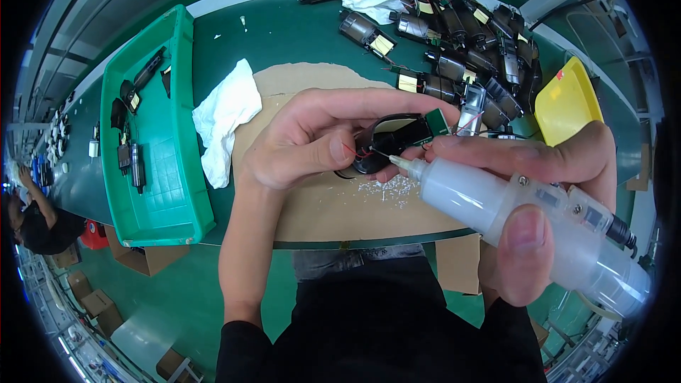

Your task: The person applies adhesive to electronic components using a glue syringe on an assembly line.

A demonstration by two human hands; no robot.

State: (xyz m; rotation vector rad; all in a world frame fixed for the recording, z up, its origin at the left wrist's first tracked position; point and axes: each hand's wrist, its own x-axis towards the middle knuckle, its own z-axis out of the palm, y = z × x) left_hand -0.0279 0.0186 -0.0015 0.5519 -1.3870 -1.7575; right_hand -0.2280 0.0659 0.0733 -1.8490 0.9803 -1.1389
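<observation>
My left hand [301, 135] is closed around a small black device housing [389, 140], held tilted above the bench. A green circuit board [436, 123] juts from its end, and thin red wires show beside my left thumb. My right hand [567, 159] grips a thick translucent white dispensing syringe [464, 195], fingers over its top and thumb along its near side. The syringe's narrow tip points left and reaches the housing's near edge; whether it touches cannot be made out. A dark cable connector [621, 230] sits beside the syringe's rear part.
Brown cardboard [298, 216] with white crumbs lies under my hands. A white cloth [227, 120] and a green bin [159, 206] holding several black devices are at left. Similar devices [454, 28] are heaped at far right, beside a yellow tray [569, 103]. Another person [42, 220] works far left.
</observation>
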